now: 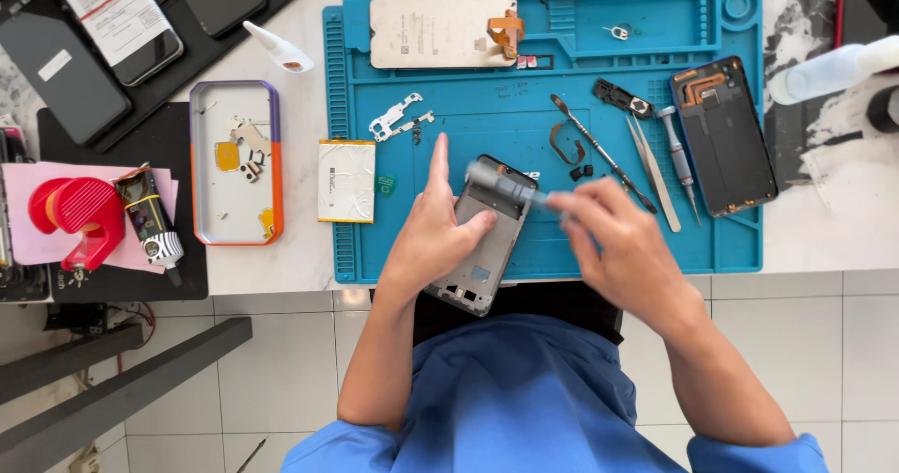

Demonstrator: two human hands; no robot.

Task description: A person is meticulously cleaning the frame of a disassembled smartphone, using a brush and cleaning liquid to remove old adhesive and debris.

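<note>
My left hand (433,234) grips a grey phone frame (485,258) at the front edge of the blue work mat (468,126), index finger pointing up. My right hand (618,239) holds a thin grey tool (506,184), blurred by motion, with its tip over the top of the frame. Both hands meet above the frame. On the mat lie a phone screen panel face down (440,31), a black phone back housing (723,136), tweezers (654,171), a screwdriver (678,155) and a spudger (599,150).
A white battery (346,181) lies at the mat's left edge. A phone-case tray (234,162) holds small parts. A red tape dispenser (77,215) and a small bottle (154,220) sit at left. Dark phones (66,75) lie at top left, a white bottle (833,68) at right.
</note>
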